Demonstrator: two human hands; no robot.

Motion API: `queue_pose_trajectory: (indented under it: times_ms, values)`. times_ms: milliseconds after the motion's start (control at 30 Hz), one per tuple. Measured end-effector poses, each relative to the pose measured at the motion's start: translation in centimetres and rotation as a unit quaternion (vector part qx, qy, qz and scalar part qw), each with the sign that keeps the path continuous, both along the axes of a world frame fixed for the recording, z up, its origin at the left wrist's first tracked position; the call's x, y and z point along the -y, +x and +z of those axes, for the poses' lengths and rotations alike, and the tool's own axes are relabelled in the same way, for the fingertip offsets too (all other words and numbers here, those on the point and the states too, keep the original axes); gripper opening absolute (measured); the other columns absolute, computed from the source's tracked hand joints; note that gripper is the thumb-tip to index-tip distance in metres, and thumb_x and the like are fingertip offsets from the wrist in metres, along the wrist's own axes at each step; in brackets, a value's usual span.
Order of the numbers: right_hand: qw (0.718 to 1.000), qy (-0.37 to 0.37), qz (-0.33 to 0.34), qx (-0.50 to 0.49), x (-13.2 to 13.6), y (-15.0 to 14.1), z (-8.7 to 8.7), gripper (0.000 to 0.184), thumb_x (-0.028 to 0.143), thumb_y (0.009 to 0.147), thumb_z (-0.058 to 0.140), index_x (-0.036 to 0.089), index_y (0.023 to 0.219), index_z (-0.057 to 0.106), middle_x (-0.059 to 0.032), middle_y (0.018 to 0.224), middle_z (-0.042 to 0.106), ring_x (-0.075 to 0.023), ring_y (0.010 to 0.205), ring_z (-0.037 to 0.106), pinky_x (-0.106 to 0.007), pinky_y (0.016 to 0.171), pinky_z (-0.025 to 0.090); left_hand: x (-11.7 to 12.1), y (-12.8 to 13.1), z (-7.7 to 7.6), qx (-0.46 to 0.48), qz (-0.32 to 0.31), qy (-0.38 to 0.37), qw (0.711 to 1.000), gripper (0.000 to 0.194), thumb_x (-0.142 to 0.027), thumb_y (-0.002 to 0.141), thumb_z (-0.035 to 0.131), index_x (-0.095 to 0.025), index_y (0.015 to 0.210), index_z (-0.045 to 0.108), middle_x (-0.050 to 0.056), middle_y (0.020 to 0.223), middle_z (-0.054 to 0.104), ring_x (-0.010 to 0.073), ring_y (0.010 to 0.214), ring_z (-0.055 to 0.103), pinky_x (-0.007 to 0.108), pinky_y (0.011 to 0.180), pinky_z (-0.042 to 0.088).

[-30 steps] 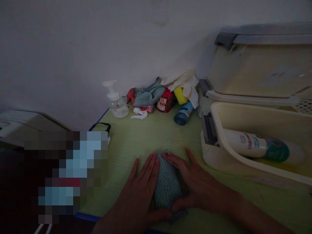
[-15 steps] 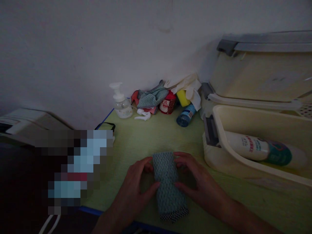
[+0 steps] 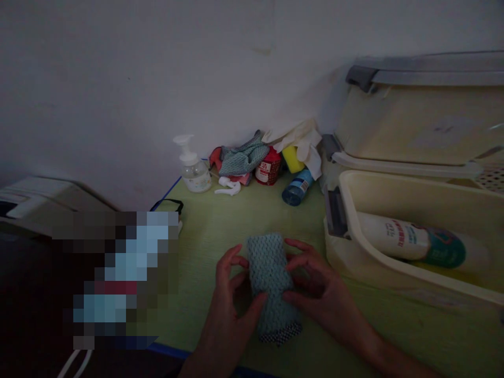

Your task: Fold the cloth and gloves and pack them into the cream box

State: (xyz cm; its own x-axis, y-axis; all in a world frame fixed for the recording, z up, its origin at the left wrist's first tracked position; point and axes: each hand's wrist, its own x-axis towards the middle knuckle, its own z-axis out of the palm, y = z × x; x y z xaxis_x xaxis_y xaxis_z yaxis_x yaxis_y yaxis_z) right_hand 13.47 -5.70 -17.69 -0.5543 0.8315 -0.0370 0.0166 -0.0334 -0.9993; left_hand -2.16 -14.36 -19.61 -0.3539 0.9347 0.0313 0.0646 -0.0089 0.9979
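A teal textured cloth (image 3: 271,273), folded into a narrow rectangle with a black-and-white checked edge at its near end, lies between my hands over the green tabletop (image 3: 208,236). My left hand (image 3: 232,315) pinches its left side, thumb on top and fingers curled at the edge. On the right side, my right hand (image 3: 325,294) grips it likewise, thumb against the top. The undersides of my fingertips are hidden. Whether the cloth is fully off the table I cannot make out.
An open cream bin (image 3: 346,257) holding a white-and-green bottle (image 3: 413,239) stands at right. Along the wall sit a pump bottle (image 3: 196,170), crumpled cloths (image 3: 242,160), a red container (image 3: 268,168), a yellow sponge (image 3: 292,159), white gloves (image 3: 305,139) and a blue bottle (image 3: 297,187).
My hands went from lying flat on the cloth to holding it by its two sides. The cloth, now narrower, has shifted slightly away from me.
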Motion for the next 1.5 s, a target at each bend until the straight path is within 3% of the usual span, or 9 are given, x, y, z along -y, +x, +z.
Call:
queue_pose_trajectory:
  times_ms: [167, 300, 533, 700, 800, 933, 1100, 1333, 1500]
  values:
    - [0.997, -0.049, 0.042, -0.044, -0.2, 0.1, -0.1, 0.022, 0.020, 0.062, 0.076, 0.023, 0.081, 0.065, -0.0055, 0.131, 0.043, -0.0221, 0.110, 0.054, -0.033, 0.082, 0.052, -0.4, 0.6, 0.8, 0.071, 0.016, 0.021, 0.997, 0.035, -0.011, 0.075, 0.061, -0.025, 0.103, 0.046, 0.000, 0.101, 0.051, 0.0110, 0.083, 0.063, 0.021, 0.070, 0.052]
    - [0.994, -0.047, 0.072, -0.066, 0.0, -0.1, -0.1, 0.027, 0.018, 0.064, 0.076, 0.026, 0.088, 0.067, -0.0016, 0.104, 0.058, -0.0159, 0.096, 0.060, -0.028, 0.080, 0.051, -0.5, 0.6, 1.1, 0.046, 0.015, 0.063, 0.997, 0.024, -0.006, 0.071, 0.061, -0.024, 0.087, 0.056, -0.002, 0.094, 0.048, 0.0083, 0.084, 0.060, 0.016, 0.073, 0.050]
    - [0.994, -0.008, 0.060, -0.096, 0.1, 0.1, -0.2, 0.043, 0.017, 0.063, 0.078, 0.031, 0.101, 0.066, -0.0012, 0.099, 0.060, -0.0172, 0.096, 0.060, -0.029, 0.083, 0.049, -0.4, 0.3, 0.9, 0.061, -0.067, 0.037, 0.995, 0.036, -0.008, 0.070, 0.066, -0.030, 0.099, 0.063, 0.000, 0.113, 0.048, 0.0139, 0.096, 0.060, 0.022, 0.079, 0.051]
    - [0.993, 0.014, 0.065, -0.097, 0.1, 0.1, 0.0, 0.052, 0.009, 0.063, 0.075, 0.034, 0.108, 0.065, -0.0008, 0.105, 0.060, -0.0177, 0.104, 0.058, -0.031, 0.090, 0.047, -0.4, 0.2, 1.4, 0.039, -0.075, -0.016, 0.996, 0.045, -0.005, 0.066, 0.064, -0.030, 0.104, 0.066, 0.001, 0.107, 0.060, 0.0158, 0.096, 0.061, 0.022, 0.080, 0.050]
    - [0.994, 0.055, 0.062, -0.071, 0.3, 0.1, 0.2, 0.061, 0.002, 0.064, 0.070, 0.036, 0.114, 0.062, -0.0004, 0.111, 0.059, -0.0170, 0.106, 0.057, -0.031, 0.092, 0.046, -0.4, 0.2, 1.4, 0.023, -0.055, -0.027, 0.998, 0.044, -0.005, 0.066, 0.065, -0.029, 0.103, 0.067, 0.000, 0.103, 0.065, 0.0154, 0.093, 0.062, 0.021, 0.079, 0.050]
    - [0.984, 0.174, 0.029, 0.005, 0.8, 0.3, 0.5, 0.072, -0.003, 0.063, 0.066, 0.035, 0.123, 0.055, -0.0010, 0.110, 0.060, -0.0164, 0.102, 0.058, -0.028, 0.089, 0.048, -0.3, 0.2, 1.3, -0.022, -0.027, 0.002, 0.999, 0.043, -0.005, 0.063, 0.067, -0.029, 0.098, 0.070, -0.001, 0.095, 0.068, 0.0141, 0.089, 0.063, 0.019, 0.077, 0.050]
    - [0.958, 0.273, 0.012, 0.090, 1.0, 0.6, 0.7, 0.066, 0.001, 0.066, 0.062, 0.031, 0.124, 0.055, -0.0027, 0.100, 0.061, -0.0161, 0.091, 0.060, -0.026, 0.078, 0.052, -0.1, 0.2, 1.3, -0.088, -0.001, 0.047, 0.995, 0.038, -0.004, 0.062, 0.065, -0.027, 0.091, 0.073, 0.000, 0.084, 0.070, 0.0142, 0.078, 0.064, 0.019, 0.068, 0.052]
    - [0.944, 0.296, 0.039, 0.140, 0.7, 0.8, 0.5, 0.054, 0.006, 0.067, 0.059, 0.027, 0.117, 0.060, -0.0055, 0.097, 0.060, -0.0193, 0.090, 0.060, -0.030, 0.076, 0.053, 0.1, 0.4, 1.4, -0.091, 0.029, 0.041, 0.995, 0.039, -0.007, 0.065, 0.066, -0.024, 0.100, 0.071, 0.003, 0.087, 0.071, 0.0174, 0.079, 0.064, 0.024, 0.071, 0.053]
    - [0.935, 0.329, 0.037, 0.126, 0.6, 0.7, 0.5, 0.048, 0.005, 0.066, 0.059, 0.026, 0.109, 0.062, -0.0051, 0.093, 0.054, -0.0183, 0.087, 0.056, -0.029, 0.073, 0.051, -0.2, 0.2, 1.8, -0.113, 0.018, 0.089, 0.989, 0.035, -0.007, 0.062, 0.071, -0.026, 0.092, 0.072, -0.001, 0.074, 0.064, 0.0131, 0.070, 0.060, 0.019, 0.061, 0.049]
